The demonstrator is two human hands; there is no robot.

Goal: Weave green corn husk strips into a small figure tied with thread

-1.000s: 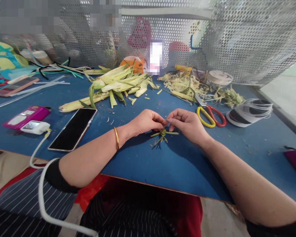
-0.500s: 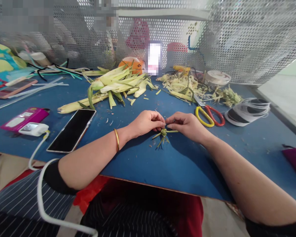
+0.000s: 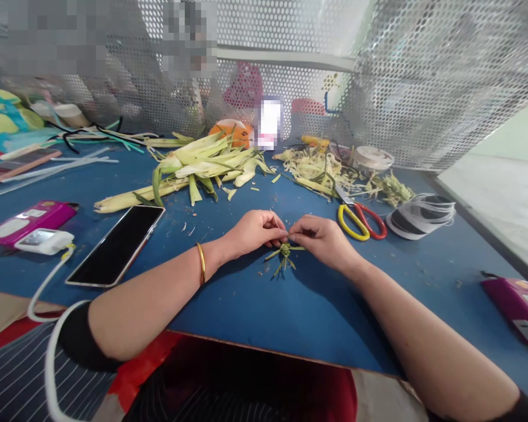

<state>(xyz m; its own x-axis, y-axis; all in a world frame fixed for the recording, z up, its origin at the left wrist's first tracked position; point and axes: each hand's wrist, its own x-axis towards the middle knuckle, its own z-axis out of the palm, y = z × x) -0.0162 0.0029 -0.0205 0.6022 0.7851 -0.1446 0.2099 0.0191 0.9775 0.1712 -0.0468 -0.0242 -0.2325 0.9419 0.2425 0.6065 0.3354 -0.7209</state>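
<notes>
A small knotted piece of green husk strips (image 3: 284,250), with narrow ends splaying outward, is at the blue table top just below my fingers. My left hand (image 3: 260,230) is closed in a pinch at its upper side. Opposite it, my right hand (image 3: 319,237) pinches too, its fingertips nearly meeting the left ones. What lies between the fingertips is too small to make out, though both hands seem to work on the knotted piece. Scissors (image 3: 361,220) with one yellow and one red handle lie to the right of my right hand.
Pale green corn husks (image 3: 206,161) are heaped behind my hands, beside a pile of shredded strips (image 3: 310,167). A black phone (image 3: 117,246) and a purple device (image 3: 30,223) lie left. On the right are a spool of white cord (image 3: 420,217) and another purple device (image 3: 517,308).
The view has shifted, so everything sits slightly lower and further left in the picture. My hands keep almost the same pinching pose over the knotted strips.
</notes>
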